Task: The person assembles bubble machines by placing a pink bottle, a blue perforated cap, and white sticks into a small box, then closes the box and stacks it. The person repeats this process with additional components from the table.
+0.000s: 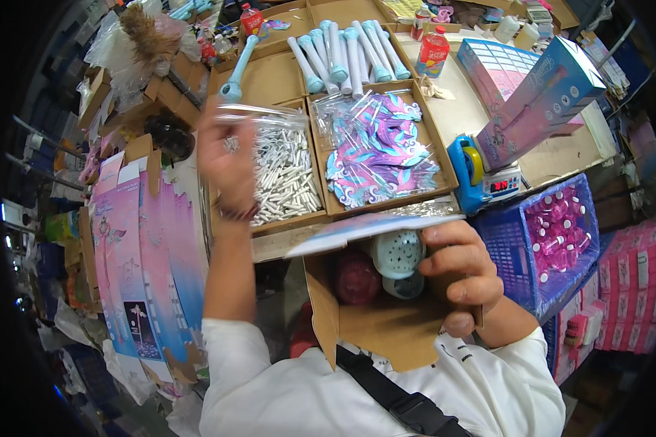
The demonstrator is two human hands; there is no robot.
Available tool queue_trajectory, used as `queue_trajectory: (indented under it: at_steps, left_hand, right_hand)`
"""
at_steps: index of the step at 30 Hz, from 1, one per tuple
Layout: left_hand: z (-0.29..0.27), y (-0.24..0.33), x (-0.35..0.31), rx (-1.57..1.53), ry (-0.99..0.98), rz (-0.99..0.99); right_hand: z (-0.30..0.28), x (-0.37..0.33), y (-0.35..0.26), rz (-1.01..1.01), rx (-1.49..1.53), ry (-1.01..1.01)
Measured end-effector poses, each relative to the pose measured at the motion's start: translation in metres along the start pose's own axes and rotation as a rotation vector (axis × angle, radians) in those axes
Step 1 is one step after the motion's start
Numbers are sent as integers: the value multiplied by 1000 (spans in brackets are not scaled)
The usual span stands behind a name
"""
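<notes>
Box [386,320], open with a white ball [399,253] inside, is being gripped by the right hand [459,273], while a clear packet [259,116] is being pinched in the raised left hand [226,156].

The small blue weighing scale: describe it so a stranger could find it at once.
Start at the cardboard tray of pink-and-blue paper cutouts. Just right of its lower corner sits the small blue weighing scale, bearing a tall pink-and-blue box. Its glowing red display sets it apart.
</notes>
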State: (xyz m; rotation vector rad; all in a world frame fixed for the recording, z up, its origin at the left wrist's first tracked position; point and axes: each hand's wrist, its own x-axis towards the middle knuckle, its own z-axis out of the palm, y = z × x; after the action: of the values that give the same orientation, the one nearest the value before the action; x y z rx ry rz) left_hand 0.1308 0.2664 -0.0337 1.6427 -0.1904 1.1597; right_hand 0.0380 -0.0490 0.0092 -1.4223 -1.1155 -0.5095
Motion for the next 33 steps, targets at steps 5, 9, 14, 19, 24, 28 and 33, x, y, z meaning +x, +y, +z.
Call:
queue_trajectory:
  at_steps: [5,9,14,19,24,28,33]
  left_hand:
    - [-65,152,17,-82,-120,501]
    - [-47,177,-11,136,-346,548]
    - [-56,171,-8,174,-621,456]
    - [-37,152,-54,-115,-663,69]
    - [-33,135,-79,-257,-675,3]
    - [-33,136,-83,-338,-642,-47]
    - [-30,141,-79,-306,-608,-85]
  right_hand:
    - [9,8,12,-19,6,51]
    - [9,11,15,-40,2,48]
    - [9,11,17,-41,-9,64]
    - [8,11,16,-44,-12,68]
    - [12,19,13,-80,-17,68]
    - [2,11,24,-92,49,202]
    - [-72,-20,108,594,-199,260]
